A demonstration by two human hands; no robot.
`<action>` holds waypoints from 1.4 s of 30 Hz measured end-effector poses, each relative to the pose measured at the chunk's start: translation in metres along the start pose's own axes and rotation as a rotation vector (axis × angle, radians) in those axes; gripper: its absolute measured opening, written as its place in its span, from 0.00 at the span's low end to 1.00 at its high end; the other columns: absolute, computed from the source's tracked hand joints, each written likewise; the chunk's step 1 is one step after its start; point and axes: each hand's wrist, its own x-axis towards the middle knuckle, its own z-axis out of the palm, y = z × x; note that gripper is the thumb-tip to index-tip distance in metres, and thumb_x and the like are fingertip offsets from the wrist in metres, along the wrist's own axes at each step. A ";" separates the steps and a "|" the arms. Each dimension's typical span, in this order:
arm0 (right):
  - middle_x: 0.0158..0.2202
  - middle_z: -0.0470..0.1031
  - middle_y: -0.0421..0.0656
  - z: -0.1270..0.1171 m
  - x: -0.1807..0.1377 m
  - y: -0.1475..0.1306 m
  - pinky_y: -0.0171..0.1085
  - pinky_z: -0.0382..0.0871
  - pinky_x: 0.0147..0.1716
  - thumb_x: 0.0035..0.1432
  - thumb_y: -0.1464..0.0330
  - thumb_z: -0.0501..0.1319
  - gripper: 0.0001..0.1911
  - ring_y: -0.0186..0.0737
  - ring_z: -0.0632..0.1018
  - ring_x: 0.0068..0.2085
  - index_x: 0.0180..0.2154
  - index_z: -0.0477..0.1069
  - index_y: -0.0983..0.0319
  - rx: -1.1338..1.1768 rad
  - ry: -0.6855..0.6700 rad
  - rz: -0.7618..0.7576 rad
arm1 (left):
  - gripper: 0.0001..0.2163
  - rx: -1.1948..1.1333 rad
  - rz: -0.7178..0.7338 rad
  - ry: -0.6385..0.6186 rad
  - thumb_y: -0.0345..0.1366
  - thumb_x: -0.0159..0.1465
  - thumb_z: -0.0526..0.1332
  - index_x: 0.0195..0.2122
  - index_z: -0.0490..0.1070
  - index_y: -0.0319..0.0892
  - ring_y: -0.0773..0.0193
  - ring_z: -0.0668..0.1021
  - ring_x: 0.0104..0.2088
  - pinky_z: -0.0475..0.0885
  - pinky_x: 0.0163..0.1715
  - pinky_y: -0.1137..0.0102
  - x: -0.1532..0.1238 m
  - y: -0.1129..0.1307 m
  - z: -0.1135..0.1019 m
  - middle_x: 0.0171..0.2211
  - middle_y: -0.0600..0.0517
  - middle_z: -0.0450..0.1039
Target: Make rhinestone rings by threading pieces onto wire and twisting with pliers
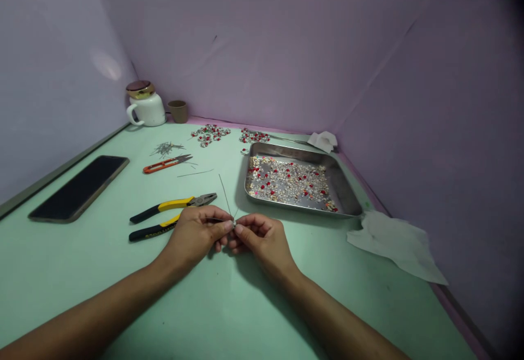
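Observation:
My left hand (199, 233) and my right hand (261, 237) meet over the green table (213, 305), both pinched on a thin metal wire (225, 193) that sticks up and away from the fingertips. A small pale bead (234, 223) sits on the wire right between the two pinches. Yellow-and-black pliers (172, 213) lie just left of my left hand. A steel tray (346, 199) with several red and silver beads stands just beyond my right hand.
Orange thread snips (166, 164) and loose wires (166, 148) lie farther back, with bead clusters (210, 134) behind. A dark phone (79, 188) rests at the left edge. A white lidded mug (146, 105) and small cup (178, 111) stand in the corner. Crumpled tissue (395, 242) lies right.

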 end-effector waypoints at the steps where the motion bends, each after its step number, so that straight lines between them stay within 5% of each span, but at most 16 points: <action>1: 0.18 0.73 0.41 0.000 0.000 0.000 0.33 0.70 0.22 0.40 0.65 0.67 0.11 0.32 0.74 0.20 0.24 0.70 0.66 -0.022 0.012 -0.007 | 0.02 0.038 0.008 0.012 0.31 0.48 0.62 0.21 0.72 0.39 0.71 0.67 0.13 0.62 0.11 0.77 0.000 0.001 0.000 0.13 0.55 0.69; 18: 0.18 0.73 0.41 -0.004 0.003 0.009 0.36 0.70 0.24 0.40 0.66 0.66 0.09 0.35 0.75 0.22 0.24 0.71 0.65 -0.152 0.063 -0.023 | 0.05 0.229 0.159 0.018 0.30 0.47 0.58 0.17 0.70 0.41 0.71 0.65 0.14 0.60 0.15 0.76 -0.004 0.005 0.003 0.10 0.58 0.64; 26: 0.20 0.72 0.40 -0.009 0.001 0.017 0.36 0.71 0.25 0.47 0.67 0.61 0.06 0.36 0.75 0.23 0.26 0.70 0.64 -0.261 0.044 -0.146 | 0.06 0.407 0.278 -0.010 0.30 0.53 0.55 0.20 0.69 0.41 0.70 0.66 0.16 0.61 0.18 0.75 -0.005 -0.006 0.002 0.13 0.58 0.62; 42: 0.20 0.69 0.39 -0.011 0.004 0.019 0.33 0.68 0.24 0.49 0.73 0.55 0.04 0.35 0.75 0.24 0.24 0.66 0.64 -0.450 0.025 -0.218 | 0.07 0.403 0.225 0.011 0.31 0.55 0.54 0.21 0.66 0.40 0.71 0.65 0.17 0.60 0.17 0.76 -0.006 -0.015 0.008 0.15 0.58 0.61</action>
